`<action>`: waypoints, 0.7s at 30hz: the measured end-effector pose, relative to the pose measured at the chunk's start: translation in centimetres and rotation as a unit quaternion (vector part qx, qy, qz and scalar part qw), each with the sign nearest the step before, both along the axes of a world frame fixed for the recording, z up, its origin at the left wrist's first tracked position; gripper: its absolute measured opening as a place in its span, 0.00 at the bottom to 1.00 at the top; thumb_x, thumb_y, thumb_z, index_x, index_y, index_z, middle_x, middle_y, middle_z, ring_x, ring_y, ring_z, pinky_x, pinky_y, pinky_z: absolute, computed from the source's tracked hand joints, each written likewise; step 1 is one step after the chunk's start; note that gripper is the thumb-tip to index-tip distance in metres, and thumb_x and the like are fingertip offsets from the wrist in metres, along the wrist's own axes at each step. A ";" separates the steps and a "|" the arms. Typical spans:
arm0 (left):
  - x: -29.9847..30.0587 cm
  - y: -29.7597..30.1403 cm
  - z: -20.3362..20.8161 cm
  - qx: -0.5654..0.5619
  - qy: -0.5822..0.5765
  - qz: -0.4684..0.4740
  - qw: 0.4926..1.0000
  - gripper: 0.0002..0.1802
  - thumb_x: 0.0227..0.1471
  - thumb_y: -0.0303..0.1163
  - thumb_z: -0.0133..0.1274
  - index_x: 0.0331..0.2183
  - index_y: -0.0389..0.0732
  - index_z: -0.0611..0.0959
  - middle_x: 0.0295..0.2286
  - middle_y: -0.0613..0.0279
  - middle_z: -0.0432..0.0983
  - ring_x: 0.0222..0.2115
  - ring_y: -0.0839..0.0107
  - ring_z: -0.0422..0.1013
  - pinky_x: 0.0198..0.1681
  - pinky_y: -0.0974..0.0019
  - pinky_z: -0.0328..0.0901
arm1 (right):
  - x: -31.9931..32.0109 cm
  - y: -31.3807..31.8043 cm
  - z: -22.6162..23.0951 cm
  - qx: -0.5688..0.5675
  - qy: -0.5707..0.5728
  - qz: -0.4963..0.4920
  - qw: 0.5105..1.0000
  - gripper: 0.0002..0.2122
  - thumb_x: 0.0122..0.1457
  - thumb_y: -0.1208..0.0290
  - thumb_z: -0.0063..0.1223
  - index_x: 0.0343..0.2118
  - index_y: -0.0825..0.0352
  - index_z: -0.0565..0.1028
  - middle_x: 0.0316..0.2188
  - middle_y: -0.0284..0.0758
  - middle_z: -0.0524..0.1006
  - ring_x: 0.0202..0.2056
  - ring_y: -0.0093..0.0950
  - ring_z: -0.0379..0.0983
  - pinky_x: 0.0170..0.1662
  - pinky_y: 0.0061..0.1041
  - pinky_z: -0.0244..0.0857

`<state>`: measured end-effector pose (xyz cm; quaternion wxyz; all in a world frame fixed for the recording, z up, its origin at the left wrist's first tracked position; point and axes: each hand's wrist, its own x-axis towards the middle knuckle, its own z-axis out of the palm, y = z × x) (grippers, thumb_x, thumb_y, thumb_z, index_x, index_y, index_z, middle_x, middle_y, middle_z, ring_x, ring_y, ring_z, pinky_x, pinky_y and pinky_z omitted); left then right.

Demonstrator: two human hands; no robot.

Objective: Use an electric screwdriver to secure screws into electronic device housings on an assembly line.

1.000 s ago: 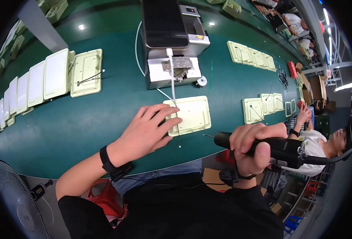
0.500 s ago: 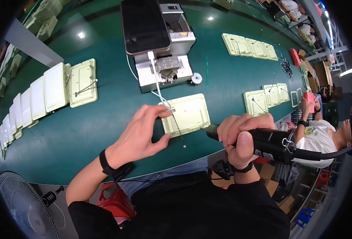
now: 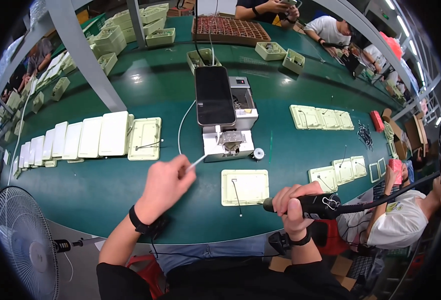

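Note:
My right hand (image 3: 291,209) is wrapped round a black electric screwdriver (image 3: 321,205), its green nose pointing left at the lower right edge of a pale green plastic housing (image 3: 254,189). That housing lies on the green table with its inner side up. A thin dark wire (image 3: 238,196) with a small white plug end crosses it and hangs over its near edge. Left of the housing, my left hand (image 3: 164,184) is raised and closed on a white cable (image 3: 197,162), which runs toward the silver machine (image 3: 225,148). A black phone (image 3: 214,96) stands against that machine.
Overlapping white-backed panels (image 3: 88,137) line the left, beside another open housing (image 3: 145,139). More housings (image 3: 325,118) stand in rows at right, near a pile of black wires (image 3: 364,136). A fan (image 3: 25,245) is at lower left. A co-worker (image 3: 403,215) sits at right.
My left hand has left the housing and moved left, drawing the white cable with it. The view has tilted up, showing more of the far table. My right hand still holds the screwdriver by the housing.

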<state>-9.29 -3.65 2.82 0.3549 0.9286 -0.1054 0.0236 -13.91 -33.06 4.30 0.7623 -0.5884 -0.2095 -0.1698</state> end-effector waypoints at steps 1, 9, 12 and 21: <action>0.5 0.5 0.0 -0.034 -0.016 0.013 0.999 0.07 0.58 0.28 0.60 0.34 0.34 0.81 0.22 0.58 0.79 0.22 0.64 0.76 0.31 0.63 0.70 | -0.1 0.2 0.3 -0.026 0.002 -0.002 1.000 0.13 0.67 0.67 0.58 0.40 0.65 0.64 0.18 0.33 0.67 0.16 0.23 0.63 0.21 0.26 0.62; 7.1 -0.5 -4.4 -0.178 0.015 -0.035 0.983 0.15 0.55 0.22 0.52 0.45 0.31 0.71 0.30 0.50 0.78 0.34 0.57 0.79 0.39 0.57 0.71 | -0.5 -0.1 -0.3 -0.010 -0.025 0.034 0.999 0.10 0.62 0.78 0.58 0.39 0.68 0.66 0.20 0.35 0.72 0.18 0.24 0.69 0.23 0.27 0.68; 7.3 -0.4 -5.4 -0.226 0.059 -0.047 0.971 0.14 0.54 0.21 0.50 0.43 0.31 0.70 0.29 0.50 0.76 0.32 0.54 0.78 0.39 0.56 0.71 | -0.3 -0.1 0.1 -0.024 -0.021 0.059 0.998 0.11 0.62 0.76 0.60 0.39 0.68 0.66 0.20 0.35 0.72 0.18 0.24 0.69 0.23 0.27 0.68; -2.1 1.8 -1.6 0.004 0.069 -0.322 0.944 0.18 0.53 0.21 0.53 0.47 0.36 0.77 0.43 0.49 0.79 0.41 0.46 0.77 0.47 0.52 0.72 | 0.8 0.3 7.5 -0.010 -0.118 0.006 0.993 0.14 0.66 0.60 0.56 0.39 0.64 0.65 0.17 0.30 0.67 0.14 0.22 0.61 0.17 0.24 0.58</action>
